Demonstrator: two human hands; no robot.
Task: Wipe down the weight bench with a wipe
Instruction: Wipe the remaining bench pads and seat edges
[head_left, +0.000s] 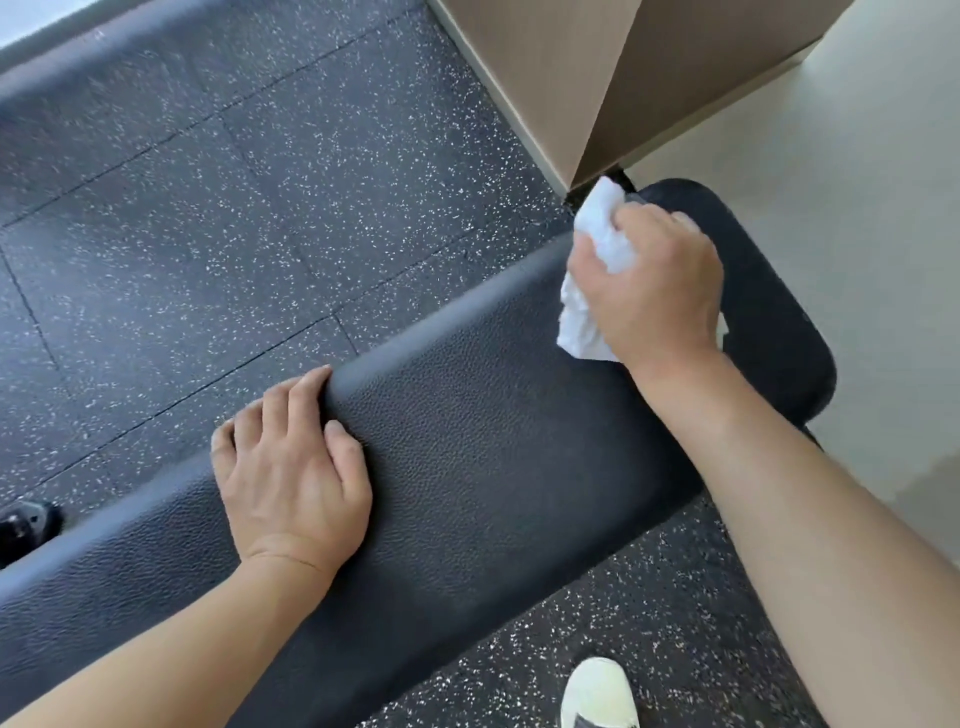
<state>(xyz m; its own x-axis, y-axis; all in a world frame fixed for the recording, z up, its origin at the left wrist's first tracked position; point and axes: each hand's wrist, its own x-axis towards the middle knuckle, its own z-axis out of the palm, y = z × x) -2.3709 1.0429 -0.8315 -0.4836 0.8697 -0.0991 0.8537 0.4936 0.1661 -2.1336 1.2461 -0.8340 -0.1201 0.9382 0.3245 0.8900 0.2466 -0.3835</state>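
A black padded weight bench (493, 457) with a grained cover runs from the lower left up to the right. My right hand (654, 291) grips a crumpled white wipe (597, 244) near the bench's far right end, at its far edge. The wipe sticks out above and below my fingers. My left hand (291, 467) rests flat on the middle of the pad, its fingers hooked over the far edge.
Dark speckled rubber floor tiles (234, 208) lie around the bench. A tan wall corner (587, 93) stands just beyond the bench's far end, with pale flooring (857, 208) to its right. A white shoe (597, 696) shows at the bottom. A black bench foot (26, 525) sits at the left.
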